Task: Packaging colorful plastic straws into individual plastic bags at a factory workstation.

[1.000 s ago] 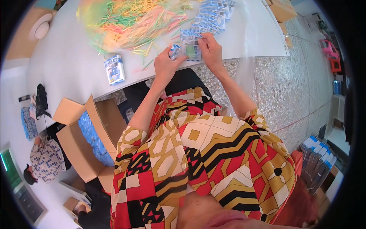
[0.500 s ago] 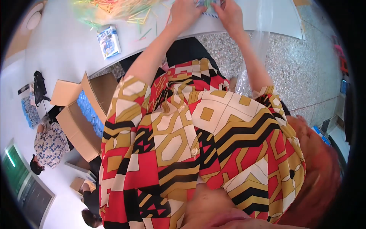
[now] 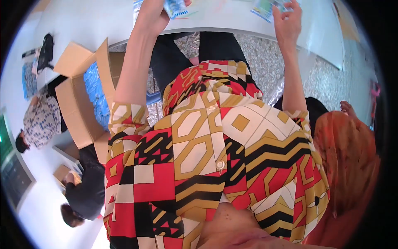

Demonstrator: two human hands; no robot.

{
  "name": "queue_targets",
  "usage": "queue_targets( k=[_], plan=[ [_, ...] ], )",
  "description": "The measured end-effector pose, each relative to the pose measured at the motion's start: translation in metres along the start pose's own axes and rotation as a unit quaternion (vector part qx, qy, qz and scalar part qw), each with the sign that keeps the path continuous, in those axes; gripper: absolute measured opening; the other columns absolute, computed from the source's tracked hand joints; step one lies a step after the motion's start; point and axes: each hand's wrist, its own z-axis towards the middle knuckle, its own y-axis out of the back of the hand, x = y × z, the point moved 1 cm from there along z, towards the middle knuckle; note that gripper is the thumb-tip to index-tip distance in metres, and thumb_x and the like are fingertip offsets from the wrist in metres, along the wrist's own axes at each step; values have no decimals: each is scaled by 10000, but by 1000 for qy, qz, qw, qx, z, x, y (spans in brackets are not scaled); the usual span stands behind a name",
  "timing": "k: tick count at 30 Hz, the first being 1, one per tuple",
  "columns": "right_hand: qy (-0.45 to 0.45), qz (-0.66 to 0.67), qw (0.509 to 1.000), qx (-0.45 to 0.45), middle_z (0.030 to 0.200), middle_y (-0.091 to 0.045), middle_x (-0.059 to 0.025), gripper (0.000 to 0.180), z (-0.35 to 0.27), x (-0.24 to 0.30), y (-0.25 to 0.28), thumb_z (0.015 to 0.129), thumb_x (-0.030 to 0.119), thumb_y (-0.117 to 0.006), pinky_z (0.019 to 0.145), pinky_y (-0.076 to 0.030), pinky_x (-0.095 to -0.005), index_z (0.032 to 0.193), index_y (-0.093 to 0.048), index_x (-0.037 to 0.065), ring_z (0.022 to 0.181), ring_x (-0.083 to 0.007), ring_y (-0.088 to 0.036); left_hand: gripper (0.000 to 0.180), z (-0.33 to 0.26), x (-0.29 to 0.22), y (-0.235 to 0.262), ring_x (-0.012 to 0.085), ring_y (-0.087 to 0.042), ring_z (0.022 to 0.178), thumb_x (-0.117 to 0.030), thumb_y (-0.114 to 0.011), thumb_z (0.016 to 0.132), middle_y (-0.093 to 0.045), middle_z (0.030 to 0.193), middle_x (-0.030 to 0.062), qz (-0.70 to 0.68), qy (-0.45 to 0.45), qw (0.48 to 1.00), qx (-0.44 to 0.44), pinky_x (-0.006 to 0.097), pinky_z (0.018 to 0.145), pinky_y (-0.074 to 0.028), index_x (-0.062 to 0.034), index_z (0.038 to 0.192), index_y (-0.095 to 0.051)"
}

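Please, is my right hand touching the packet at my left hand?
Apart. The head view shows bare white table between the right hand and the packet at the left hand.

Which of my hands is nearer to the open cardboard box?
Left. Your left hand is at the table's near edge, ahead and to the right of the open cardboard box; your right hand is much farther right along that edge.

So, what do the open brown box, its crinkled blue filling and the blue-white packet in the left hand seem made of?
Box: matt cardboard; stiff folded flaps. Filling: probably glossy plastic film; creased highlights. Packet: perhaps smooth plastic film; blurred, seal-like edge.
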Motion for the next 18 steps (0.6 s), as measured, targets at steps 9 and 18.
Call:
queue_targets(
  k=[9, 18],
  plan=[
    [-26, 137, 928, 346, 824, -596, -26, 221, -63, 97, -47, 843, 81, -605, 592, -448, -234, 1064, -601, 72, 644, -85, -521, 272, -78, -15, 107, 198, -629, 772, -208, -519, 927, -631, 859, 112, -18, -78, 987, -141, 325, 747, -528, 42, 1032, -543],
    [121, -4, 760, 638, 1068, -596, -217, 339, -166, 102, -175, 804, 55, -496, 867, -455, -449, 1136, -553, 19, 995, -391, -566, 214, -129, -5, 123, 224, -668, 748, -153, -645, 822, -681, 854, 123, -21, -189, 969, -154, 325, 674, -538, 4, 968, -640]
  ],
)
